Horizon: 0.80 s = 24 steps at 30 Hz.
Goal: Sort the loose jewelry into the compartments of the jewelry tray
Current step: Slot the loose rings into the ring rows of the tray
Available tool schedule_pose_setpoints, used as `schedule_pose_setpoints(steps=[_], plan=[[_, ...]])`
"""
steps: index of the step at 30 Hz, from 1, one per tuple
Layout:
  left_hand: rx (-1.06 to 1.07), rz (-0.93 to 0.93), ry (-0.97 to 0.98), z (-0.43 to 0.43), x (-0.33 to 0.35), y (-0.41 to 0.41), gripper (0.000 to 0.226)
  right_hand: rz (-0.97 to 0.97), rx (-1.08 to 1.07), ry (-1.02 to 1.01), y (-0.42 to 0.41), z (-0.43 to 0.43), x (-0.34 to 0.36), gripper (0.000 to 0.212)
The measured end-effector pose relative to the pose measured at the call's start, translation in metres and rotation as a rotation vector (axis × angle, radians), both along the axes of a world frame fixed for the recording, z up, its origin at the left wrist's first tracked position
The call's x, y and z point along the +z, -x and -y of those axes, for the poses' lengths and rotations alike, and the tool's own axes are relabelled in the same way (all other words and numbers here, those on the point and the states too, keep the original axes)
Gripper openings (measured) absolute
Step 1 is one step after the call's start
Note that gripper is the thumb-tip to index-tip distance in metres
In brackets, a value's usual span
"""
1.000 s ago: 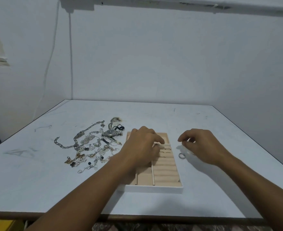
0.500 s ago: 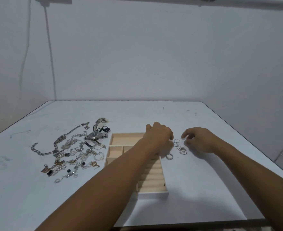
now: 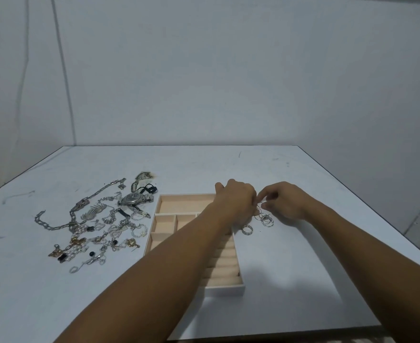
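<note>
— Rightward went my left hand (image 3: 238, 201), meeting my right hand (image 3: 286, 201) over the thin rings (image 3: 265, 219) on the desk (image 3: 303, 280), right of the tray (image 3: 228, 289).
— Gripping?
— Right pinches one thin ring; left's grip is hidden, so I cannot tell. Light, slippery hoops, I'd judge: pinch the rim.
— Count?
— Several thin, one thick ring (image 3: 247, 230), one watch (image 3: 135, 199).

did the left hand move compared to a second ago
Yes. The left hand went right, from above the jewelry tray's ring rows to past its right edge, by the loose rings.
</note>
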<state>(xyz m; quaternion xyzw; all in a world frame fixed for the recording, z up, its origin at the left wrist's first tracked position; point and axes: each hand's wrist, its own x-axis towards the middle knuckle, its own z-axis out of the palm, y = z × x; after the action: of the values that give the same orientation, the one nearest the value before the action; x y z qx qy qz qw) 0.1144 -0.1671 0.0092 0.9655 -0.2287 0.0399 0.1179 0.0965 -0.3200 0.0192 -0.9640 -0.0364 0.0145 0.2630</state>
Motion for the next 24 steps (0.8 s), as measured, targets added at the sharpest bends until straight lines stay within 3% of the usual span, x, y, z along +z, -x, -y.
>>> schedule_pose_setpoints(steps=[4, 13, 24], plan=[[-0.021, -0.022, 0.055, -0.001, 0.000, 0.000, 0.013, 0.016, -0.022, 0.007, 0.000, -0.001, -0.001, 0.002], [-0.038, -0.034, 0.112, -0.002, 0.006, 0.007, 0.011, 0.077, -0.119, -0.015, 0.004, -0.003, 0.003, 0.018], [-0.036, -0.001, 0.227, -0.015, 0.020, 0.021, 0.015, 0.093, -0.134, -0.214, 0.024, 0.001, 0.016, 0.005]])
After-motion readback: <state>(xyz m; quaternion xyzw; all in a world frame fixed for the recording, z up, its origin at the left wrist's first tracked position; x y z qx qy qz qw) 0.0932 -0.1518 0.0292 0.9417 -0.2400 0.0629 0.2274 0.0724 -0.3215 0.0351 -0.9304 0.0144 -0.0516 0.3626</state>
